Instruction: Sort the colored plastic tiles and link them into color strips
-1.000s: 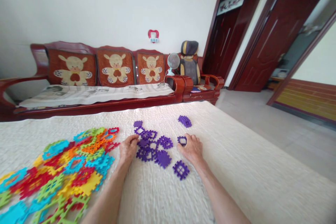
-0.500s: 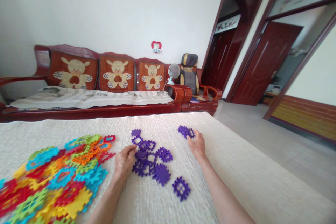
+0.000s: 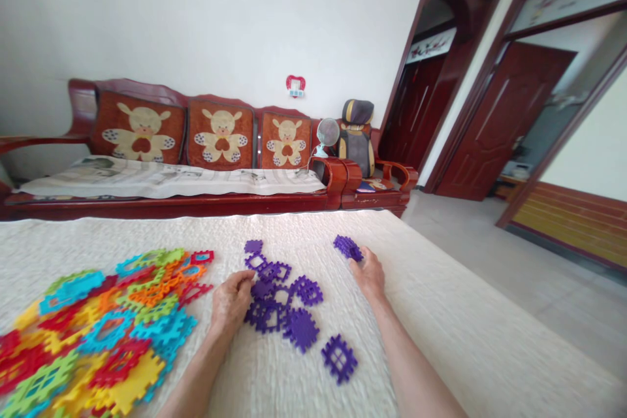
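Purple notched plastic building tiles (image 3: 302,329) lie in a loose, overlapping cluster on the cloth-covered table. At the cluster's left edge is my left hand (image 3: 232,297), its fingers bent and drawn together; whatever lies between the fingertips is hidden. Farther right, my right hand (image 3: 369,272) has thumb and fingers closed on the near right edge of a small stack of purple tiles (image 3: 347,246). The stack rests apart from the cluster. A single window-patterned purple tile (image 3: 339,358) lies closer to me, between my forearms.
A large heap of red, yellow, green, blue and orange tiles (image 3: 105,330) covers the table's left side. The pale cloth (image 3: 470,339) spreads to the table's right edge. Beyond stand a wooden sofa (image 3: 255,204) with bear-pattern cushions, a small fan (image 3: 328,133) and an armchair (image 3: 356,147).
My right fingers have shifted slightly at the purple stack, which now sits a little more turned. My left hand stays by the cluster. The camera view has shifted slightly.
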A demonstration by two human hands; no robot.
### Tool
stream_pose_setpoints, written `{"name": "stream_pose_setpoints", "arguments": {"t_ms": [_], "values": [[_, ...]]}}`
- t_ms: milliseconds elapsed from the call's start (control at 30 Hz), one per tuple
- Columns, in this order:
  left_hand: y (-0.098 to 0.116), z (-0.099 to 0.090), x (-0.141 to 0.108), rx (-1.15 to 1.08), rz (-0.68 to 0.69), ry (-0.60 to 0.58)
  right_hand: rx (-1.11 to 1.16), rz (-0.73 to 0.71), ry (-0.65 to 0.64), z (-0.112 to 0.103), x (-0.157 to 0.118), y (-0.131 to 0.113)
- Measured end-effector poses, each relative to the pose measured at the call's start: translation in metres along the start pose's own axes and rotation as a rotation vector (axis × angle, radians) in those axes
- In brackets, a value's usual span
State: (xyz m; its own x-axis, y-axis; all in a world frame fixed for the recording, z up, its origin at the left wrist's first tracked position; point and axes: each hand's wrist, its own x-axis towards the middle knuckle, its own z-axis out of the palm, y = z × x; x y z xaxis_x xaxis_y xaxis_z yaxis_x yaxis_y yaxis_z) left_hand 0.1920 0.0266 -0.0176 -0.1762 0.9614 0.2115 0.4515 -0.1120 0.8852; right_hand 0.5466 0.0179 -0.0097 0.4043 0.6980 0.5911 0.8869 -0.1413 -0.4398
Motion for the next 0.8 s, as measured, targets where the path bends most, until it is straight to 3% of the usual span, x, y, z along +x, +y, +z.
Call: {"name": "stream_pose_setpoints", "arguments": {"t_ms": [400, 800], "values": [[-0.001, -0.001, 0.002, 0.031, -0.035, -0.025, -0.15, 0.132, -0.165, -0.013, 0.001, -0.018], [0.013, -0.007, -0.003, 0.065, -0.032, -0.002, -0.103, 0.147, -0.19, -0.015, 0.0, -0.02]]}}
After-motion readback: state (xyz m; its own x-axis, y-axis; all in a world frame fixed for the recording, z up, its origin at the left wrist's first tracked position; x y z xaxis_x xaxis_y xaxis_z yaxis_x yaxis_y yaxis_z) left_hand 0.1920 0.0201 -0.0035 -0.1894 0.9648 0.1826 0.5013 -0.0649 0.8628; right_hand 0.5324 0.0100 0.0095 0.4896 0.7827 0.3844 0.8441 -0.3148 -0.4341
